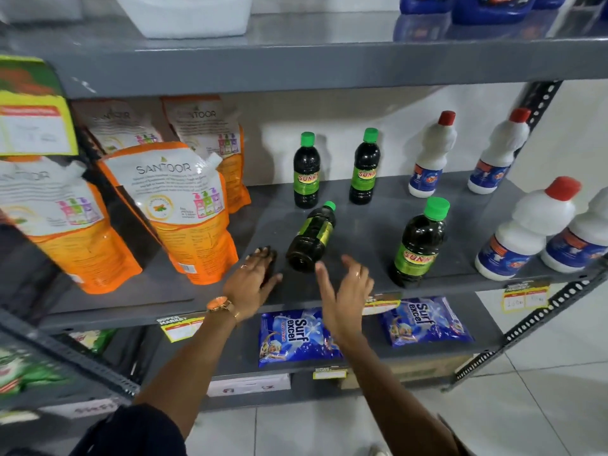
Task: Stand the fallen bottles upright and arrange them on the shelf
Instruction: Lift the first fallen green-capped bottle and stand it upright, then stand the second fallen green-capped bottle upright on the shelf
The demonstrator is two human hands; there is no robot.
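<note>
A dark bottle with a green cap and green label (pixel 312 236) lies on its side on the grey shelf (pixel 362 225), its base toward me. Three like bottles stand upright: two at the back (pixel 306 171) (pixel 366 167) and one near the front edge (pixel 418 243). My left hand (pixel 253 279) rests open on the shelf just left of the fallen bottle's base, apart from it. My right hand (pixel 345 291) hovers open just right of and below that base, holding nothing.
Orange and white refill pouches (pixel 184 205) stand at the left of the shelf. White bottles with red caps (pixel 523 232) stand at the right. Blue detergent packets (pixel 296 334) lie on the shelf below. A slotted metal upright (pixel 539 317) runs at the right.
</note>
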